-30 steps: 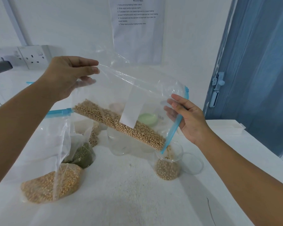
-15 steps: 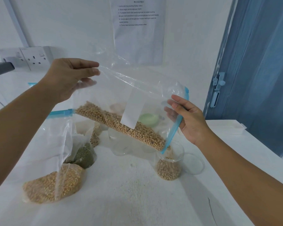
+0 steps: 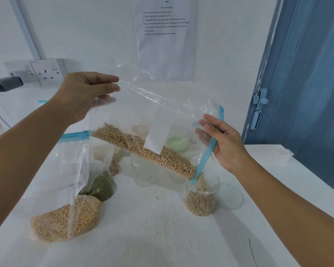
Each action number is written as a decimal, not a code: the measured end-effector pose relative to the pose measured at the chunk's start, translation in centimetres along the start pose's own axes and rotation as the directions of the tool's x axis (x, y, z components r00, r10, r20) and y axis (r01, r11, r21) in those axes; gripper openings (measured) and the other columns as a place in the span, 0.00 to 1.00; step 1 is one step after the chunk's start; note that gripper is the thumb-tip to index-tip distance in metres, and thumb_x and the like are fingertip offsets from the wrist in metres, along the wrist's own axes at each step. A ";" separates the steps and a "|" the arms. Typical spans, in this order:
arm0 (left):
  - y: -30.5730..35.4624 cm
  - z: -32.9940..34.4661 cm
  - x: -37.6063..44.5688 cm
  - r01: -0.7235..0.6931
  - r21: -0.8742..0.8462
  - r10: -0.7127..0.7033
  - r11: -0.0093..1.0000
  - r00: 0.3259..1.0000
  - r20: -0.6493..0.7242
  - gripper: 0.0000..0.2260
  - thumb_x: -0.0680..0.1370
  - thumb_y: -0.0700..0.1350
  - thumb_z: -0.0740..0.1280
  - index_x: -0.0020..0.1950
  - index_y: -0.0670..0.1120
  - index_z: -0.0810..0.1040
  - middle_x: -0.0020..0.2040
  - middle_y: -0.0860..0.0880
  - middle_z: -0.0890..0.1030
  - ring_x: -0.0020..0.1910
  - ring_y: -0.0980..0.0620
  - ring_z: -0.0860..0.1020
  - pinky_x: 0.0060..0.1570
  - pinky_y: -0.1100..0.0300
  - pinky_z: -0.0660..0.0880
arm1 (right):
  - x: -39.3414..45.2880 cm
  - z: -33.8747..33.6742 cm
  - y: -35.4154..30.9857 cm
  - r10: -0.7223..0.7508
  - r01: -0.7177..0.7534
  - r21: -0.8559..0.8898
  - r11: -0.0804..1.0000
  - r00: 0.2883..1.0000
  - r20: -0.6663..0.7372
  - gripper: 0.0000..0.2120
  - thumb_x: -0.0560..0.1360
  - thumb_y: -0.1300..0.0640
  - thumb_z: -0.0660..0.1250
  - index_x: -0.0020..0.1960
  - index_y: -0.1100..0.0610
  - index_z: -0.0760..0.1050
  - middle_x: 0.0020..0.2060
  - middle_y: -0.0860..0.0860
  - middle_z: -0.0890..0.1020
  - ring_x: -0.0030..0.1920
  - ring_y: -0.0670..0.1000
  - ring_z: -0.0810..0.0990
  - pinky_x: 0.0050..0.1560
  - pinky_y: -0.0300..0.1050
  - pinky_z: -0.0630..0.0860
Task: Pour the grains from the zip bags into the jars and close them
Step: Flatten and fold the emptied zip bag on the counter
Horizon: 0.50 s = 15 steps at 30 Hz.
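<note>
Clear zip bag [image 3: 162,116] mouth overhangs jar [image 3: 201,191] rim.

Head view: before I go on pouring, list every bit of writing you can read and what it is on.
Paper sheet on the wall: "1493" at the top, then a short heading and five numbered lines, too small and blurred to quote reliably.
White label on the held zip bag: blank on the side that shows.
Wall socket: no readable marking.
Other bags and jars: no text visible.
</note>
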<state>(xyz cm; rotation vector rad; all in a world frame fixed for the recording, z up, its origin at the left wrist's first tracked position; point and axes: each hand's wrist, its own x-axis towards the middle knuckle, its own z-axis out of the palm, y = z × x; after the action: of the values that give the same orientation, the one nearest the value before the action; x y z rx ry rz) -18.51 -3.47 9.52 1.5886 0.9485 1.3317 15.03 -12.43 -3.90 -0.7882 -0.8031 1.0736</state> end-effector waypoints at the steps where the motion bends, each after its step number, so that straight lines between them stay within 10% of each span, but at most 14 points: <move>1: 0.1 0.1 0.0 -0.006 0.004 0.006 1.000 1.000 -0.004 0.14 0.71 0.38 0.76 0.56 0.42 0.85 0.49 0.43 0.87 0.48 0.44 0.80 0.54 0.55 0.83 | 0.1 0.0 -0.1 -0.001 0.001 0.000 1.000 1.000 0.000 0.17 0.74 0.62 0.72 0.63 0.57 0.83 0.57 0.54 0.87 0.56 0.57 0.87 0.61 0.50 0.82; 15: 0.0 0.2 0.3 -0.011 0.023 0.011 1.000 1.000 -0.001 0.18 0.70 0.39 0.76 0.59 0.41 0.85 0.51 0.42 0.87 0.44 0.48 0.82 0.56 0.54 0.83 | 0.2 -0.4 -0.1 0.001 -0.001 -0.004 1.000 1.000 -0.010 0.14 0.79 0.65 0.70 0.63 0.57 0.82 0.58 0.54 0.87 0.56 0.57 0.87 0.59 0.48 0.83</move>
<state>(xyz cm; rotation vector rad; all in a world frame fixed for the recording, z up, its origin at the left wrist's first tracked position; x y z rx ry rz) -18.32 -3.21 9.57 1.6130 0.9598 1.3340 15.47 -12.32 -3.98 -0.7969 -0.7960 1.0689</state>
